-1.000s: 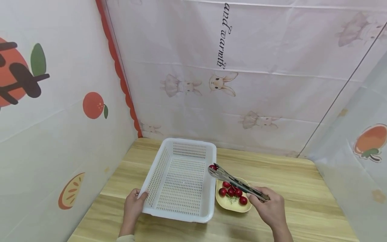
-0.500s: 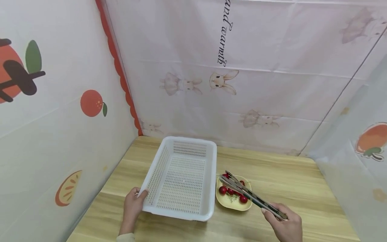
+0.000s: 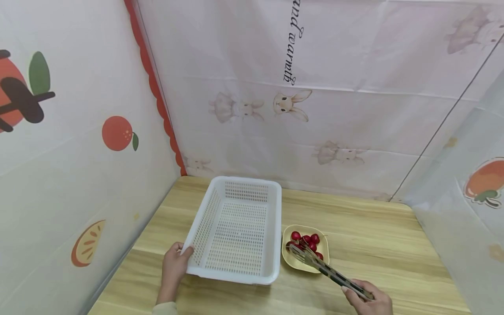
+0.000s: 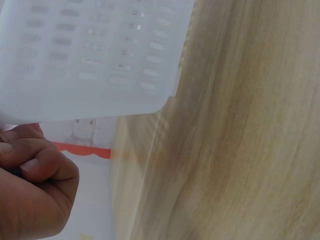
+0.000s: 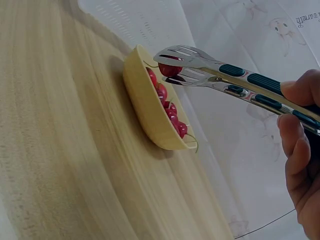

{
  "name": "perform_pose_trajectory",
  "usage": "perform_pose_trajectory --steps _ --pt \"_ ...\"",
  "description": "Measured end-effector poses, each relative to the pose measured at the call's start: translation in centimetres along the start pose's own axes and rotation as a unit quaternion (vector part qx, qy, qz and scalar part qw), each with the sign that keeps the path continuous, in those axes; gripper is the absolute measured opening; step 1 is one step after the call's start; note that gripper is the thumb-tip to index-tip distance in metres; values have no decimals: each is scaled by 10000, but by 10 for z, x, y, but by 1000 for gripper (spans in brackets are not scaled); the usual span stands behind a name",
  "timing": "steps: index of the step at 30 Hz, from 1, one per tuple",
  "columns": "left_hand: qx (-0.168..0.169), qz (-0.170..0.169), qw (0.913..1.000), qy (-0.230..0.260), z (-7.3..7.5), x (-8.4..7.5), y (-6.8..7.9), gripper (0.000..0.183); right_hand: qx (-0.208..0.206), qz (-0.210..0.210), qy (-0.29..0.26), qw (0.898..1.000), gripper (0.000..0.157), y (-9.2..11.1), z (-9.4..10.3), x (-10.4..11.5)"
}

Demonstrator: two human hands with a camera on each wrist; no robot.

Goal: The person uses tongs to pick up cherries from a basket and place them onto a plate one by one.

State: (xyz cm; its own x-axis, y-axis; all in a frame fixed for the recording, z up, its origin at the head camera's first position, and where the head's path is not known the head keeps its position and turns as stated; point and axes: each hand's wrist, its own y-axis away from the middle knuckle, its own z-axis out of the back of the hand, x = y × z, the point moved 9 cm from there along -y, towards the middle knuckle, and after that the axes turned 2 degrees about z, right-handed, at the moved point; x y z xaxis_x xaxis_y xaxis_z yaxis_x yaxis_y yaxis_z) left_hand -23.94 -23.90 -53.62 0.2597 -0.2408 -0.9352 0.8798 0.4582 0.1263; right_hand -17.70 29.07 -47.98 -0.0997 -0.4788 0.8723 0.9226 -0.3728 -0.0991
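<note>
My left hand (image 3: 174, 267) grips the near-left corner of a white perforated plastic basket (image 3: 274, 245); in the left wrist view its fingers curl below the basket's edge. My right hand (image 3: 372, 298) holds metal tongs (image 3: 339, 278) with dark inlays on the handles. Their slotted tips hang over a small yellow dish (image 3: 304, 267) of red cherries (image 3: 314, 238). In the right wrist view one cherry (image 5: 170, 67) sits between the tong tips, above the dish's rim. The tongs hide part of the dish in the head view.
The dish stands just right of the basket on a wood-grain table (image 3: 366, 236). Printed cloth walls (image 3: 244, 144) enclose the table's back and both sides. The basket's far end is close to the back wall.
The tongs, with a cherry at their tips, have moved right from the basket's right rim to above the dish, then toward its near side. The left hand stays on the basket.
</note>
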Motion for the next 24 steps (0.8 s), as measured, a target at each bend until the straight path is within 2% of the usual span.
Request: perform_pose_trajectory --steps 4,8,18,21,24 --pt "50 111 9999 -12 -2 3 0 17 104 -90 66 9999 23 -2 -7 -7" --pt "115 185 9998 24 -3 4 -2 18 -10 -12 267 9996 22 -4 -9 -7" --pt "29 37 10000 -19 0 -1 -3 17 -150 112 226 9996 24 -2 -8 1" --pt "66 80 9999 1 -1 1 -3 18 -223 -139 -12 9997 27 1 -6 -1" --pt "68 72 10000 -5 -1 2 -3 18 -516 -489 -422 9966 29 4 -3 -6"
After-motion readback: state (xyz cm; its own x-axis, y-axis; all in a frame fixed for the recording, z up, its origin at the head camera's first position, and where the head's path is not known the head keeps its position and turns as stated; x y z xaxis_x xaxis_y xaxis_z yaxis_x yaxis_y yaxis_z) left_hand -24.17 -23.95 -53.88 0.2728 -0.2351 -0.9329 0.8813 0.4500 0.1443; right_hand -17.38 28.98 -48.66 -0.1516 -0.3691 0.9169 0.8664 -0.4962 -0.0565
